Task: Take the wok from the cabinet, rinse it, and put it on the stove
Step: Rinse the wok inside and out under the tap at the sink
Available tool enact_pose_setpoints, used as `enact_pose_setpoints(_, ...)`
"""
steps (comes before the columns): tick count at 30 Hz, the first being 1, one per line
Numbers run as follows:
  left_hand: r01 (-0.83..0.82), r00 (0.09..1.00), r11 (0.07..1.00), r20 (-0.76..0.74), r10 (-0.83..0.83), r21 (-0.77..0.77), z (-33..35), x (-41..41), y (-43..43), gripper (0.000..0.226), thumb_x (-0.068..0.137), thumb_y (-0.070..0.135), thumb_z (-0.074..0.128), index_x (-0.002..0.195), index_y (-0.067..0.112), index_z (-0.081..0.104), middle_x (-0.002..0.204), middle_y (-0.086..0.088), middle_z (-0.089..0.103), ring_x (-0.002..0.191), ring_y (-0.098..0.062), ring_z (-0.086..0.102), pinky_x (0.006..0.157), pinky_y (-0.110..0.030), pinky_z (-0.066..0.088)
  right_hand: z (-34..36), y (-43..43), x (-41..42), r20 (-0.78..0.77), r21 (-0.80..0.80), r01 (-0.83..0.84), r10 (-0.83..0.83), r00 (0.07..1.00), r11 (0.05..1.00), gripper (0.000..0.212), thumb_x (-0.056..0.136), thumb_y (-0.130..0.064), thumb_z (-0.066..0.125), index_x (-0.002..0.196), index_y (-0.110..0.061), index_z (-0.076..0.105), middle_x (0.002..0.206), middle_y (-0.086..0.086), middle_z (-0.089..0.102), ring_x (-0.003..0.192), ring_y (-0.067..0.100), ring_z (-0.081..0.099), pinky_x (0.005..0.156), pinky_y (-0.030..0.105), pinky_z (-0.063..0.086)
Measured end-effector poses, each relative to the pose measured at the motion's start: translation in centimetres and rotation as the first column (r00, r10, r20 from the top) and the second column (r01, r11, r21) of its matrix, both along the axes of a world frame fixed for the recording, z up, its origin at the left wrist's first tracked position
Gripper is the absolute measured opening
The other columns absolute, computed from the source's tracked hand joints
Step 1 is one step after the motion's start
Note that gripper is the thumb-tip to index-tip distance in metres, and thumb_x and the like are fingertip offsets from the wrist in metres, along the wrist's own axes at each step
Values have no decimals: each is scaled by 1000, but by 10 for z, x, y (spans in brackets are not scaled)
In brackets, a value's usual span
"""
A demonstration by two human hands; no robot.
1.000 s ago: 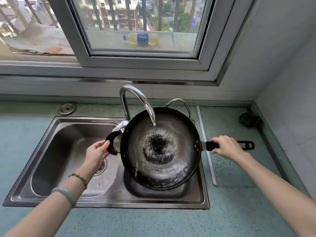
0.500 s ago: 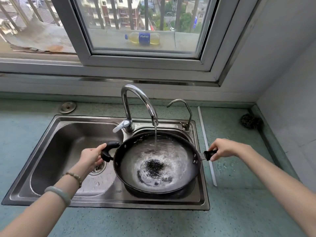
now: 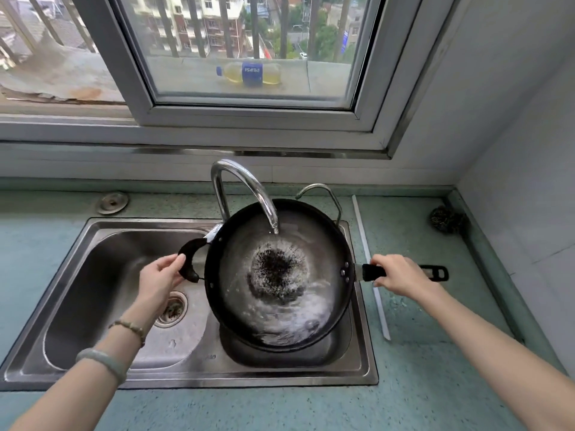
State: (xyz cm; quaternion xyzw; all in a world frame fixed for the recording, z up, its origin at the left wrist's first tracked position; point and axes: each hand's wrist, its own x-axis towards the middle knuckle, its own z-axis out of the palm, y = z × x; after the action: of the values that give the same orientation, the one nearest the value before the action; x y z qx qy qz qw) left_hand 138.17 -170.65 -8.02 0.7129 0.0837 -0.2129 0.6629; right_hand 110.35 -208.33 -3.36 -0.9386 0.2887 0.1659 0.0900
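The black wok (image 3: 323,244) hangs over the right basin of the steel sink (image 3: 77,247), tilted with its far rim raised toward the window. Water sloshes inside it around a dark patch at the centre. The chrome faucet (image 3: 239,181) arches over the wok and its spout ends just above the wok's inside. My left hand (image 3: 160,281) grips the black loop handle on the wok's left side. My right hand (image 3: 401,276) is closed around the long black handle on the right, whose end sticks out past my fingers.
A second thin tap (image 3: 323,194) stands behind the wok. A dark scouring ball (image 3: 445,219) lies in the back right corner by the wall. A white strip (image 3: 370,265) lies on the green counter (image 3: 420,384) right of the sink. A round metal cap (image 3: 112,203) sits back left.
Half a second ago the wok lay nearly level in the basin; now its far rim is tipped up again and the water has run toward the near side. Both hands kept their grips.
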Motion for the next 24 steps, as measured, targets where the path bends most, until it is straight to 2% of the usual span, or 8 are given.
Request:
enact_pose_setpoints(3,5,996,1000,90,-4,-7,23,10,-6,32,85,14,68,113,-2,62,95,-13,66,82,-23,61,66,-22,57,-23,8,-1,-23,135,57,-55,998,989,47,76,-34,76,116,-20,57,115,6,66,109,26,59,81,33,46)
enact_pose_setpoints(6,22,995,999,99,-24,28,40,15,-12,28,81,16,72,103,-2,66,85,-10,67,73,-20,62,57,-23,55,-32,10,1,-95,262,106,-84,992,959,53,73,-32,80,119,-19,58,118,3,64,114,24,57,87,30,45)
enact_pose_setpoints(9,26,999,998,20,-27,57,39,14,-12,15,83,15,71,85,1,64,77,-11,62,52,-11,64,46,-18,52,-22,3,2,-170,334,105,-50,984,937,46,72,-31,80,113,-22,63,102,-6,60,105,18,58,81,26,42)
enact_pose_setpoints(12,-24,994,996,-107,32,81,23,7,-5,19,83,15,70,76,6,56,76,-12,58,41,-6,61,44,-17,52,3,-10,5,-220,351,96,-17,975,932,38,69,-32,81,104,-31,67,97,-6,66,93,12,60,75,25,43)
enact_pose_setpoints(16,-21,962,991,-269,56,131,-8,-7,7,19,84,18,70,87,4,58,79,-14,61,42,-12,62,42,-17,51,44,-21,16,-232,275,48,18,973,960,37,66,-34,82,102,-31,71,93,-7,69,90,13,61,73,27,45)
enact_pose_setpoints(19,-16,933,997,-356,44,81,-27,-22,5,15,88,16,65,87,3,57,75,-12,59,40,-13,62,40,-20,50,73,-20,24,-196,169,-42,76,978,985,32,67,-36,80,97,-29,72,87,-6,69,87,14,61,72,27,47)
enact_pose_setpoints(22,-21,913,999,-408,29,26,-39,-30,-3,12,92,15,59,88,3,57,68,-10,66,55,-18,64,52,-27,53,100,-10,29,-178,-25,-143,136,975,989,34,68,-45,76,99,-33,68,93,-5,69,93,18,62,69,28,47)
enact_pose_setpoints(24,-26,907,1000,-420,26,7,-46,-30,-9,12,93,14,57,88,4,57,59,-5,68,48,-15,65,46,-24,54,117,-3,32,-171,-138,-205,180,969,969,35,69,-48,74,101,-36,66,97,-5,69,96,19,62,68,28,43)
